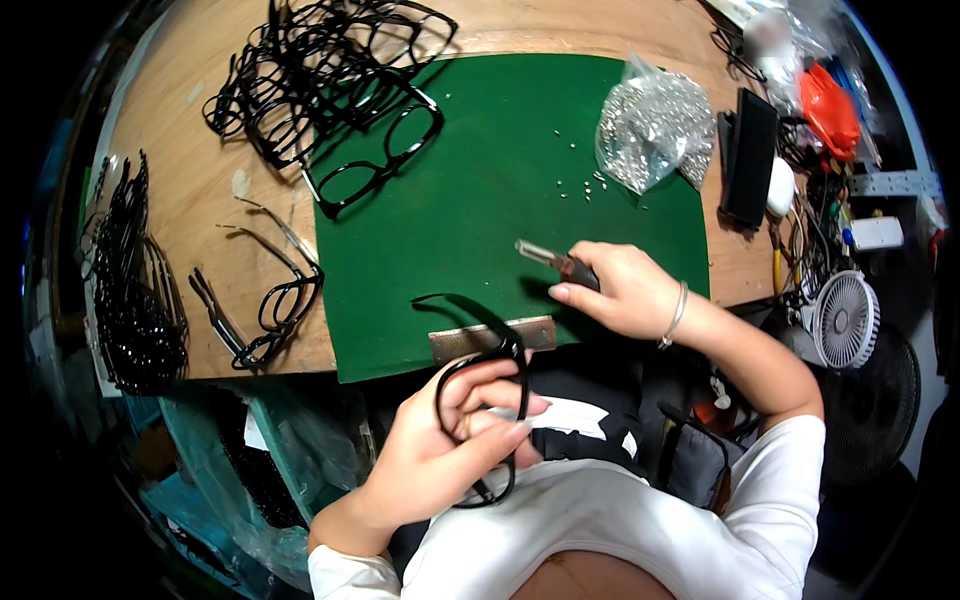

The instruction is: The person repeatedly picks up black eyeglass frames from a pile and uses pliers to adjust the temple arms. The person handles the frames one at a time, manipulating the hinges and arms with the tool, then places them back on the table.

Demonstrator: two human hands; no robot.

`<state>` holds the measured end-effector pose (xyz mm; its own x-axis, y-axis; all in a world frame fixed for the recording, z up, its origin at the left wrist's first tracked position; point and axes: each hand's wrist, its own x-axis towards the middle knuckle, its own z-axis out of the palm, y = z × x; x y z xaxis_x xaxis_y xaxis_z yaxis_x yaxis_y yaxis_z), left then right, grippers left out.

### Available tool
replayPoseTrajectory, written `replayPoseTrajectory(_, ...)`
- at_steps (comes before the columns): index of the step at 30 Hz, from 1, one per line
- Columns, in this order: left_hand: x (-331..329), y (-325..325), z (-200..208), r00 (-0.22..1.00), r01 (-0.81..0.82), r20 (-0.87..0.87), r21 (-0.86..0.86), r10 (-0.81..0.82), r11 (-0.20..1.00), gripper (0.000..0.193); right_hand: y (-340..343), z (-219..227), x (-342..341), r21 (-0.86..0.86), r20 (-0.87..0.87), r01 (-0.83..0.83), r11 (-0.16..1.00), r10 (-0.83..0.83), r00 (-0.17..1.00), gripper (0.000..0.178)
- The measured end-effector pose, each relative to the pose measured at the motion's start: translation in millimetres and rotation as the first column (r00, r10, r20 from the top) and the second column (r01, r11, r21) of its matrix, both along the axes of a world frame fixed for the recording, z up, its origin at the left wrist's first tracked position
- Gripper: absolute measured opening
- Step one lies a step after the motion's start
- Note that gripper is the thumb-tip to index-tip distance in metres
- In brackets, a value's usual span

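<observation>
My left hand (415,465) is closed around a black eyeglass frame (512,350) just off the table's near edge. Its fingers pass through one lens opening, and one temple arm points up and left over the green mat. In my right hand (630,290), above the mat's right half, is a dark-handled hand tool (562,264) with a metal tip pointing left; its exact kind cannot be made out. A small metal plate (545,333) sits at the mat's front edge, behind the held frame. Several small silvery parts (590,187) lie scattered farther back on the mat.
A clear bag of silvery parts (645,125) rests at the mat's (480,170) back right. Black eyeglass frames (330,90) pile up at the back left, with a bundle of black temple arms (135,300) at far left. A phone (750,160) and a small white fan (846,318) are at right.
</observation>
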<state>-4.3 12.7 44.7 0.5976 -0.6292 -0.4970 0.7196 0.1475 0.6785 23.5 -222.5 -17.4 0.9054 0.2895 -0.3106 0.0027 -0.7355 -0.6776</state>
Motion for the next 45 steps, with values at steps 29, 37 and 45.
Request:
replayPoseTrajectory(29,145.9,36.6,-82.0,0.338,-0.632,0.767,0.614,-0.545,0.473,0.017,1.8,6.9,-13.1,0.062,0.02,-0.035,0.997,0.033,0.999,0.025)
replayPoseTrajectory(37,82.2,4.2,-5.6,0.81,-0.402,0.496,0.079,0.314,0.912,0.017,-20.5,-16.6,22.4,-0.39,0.412,0.172,0.905,0.004,0.911,0.037)
replayPoseTrajectory(45,11.9,17.1,-24.3,0.831,-0.352,0.479,0.057,0.283,0.934,0.07,-6.1,4.4,-13.2,-0.24,0.329,0.067,0.969,0.016,0.944,0.04)
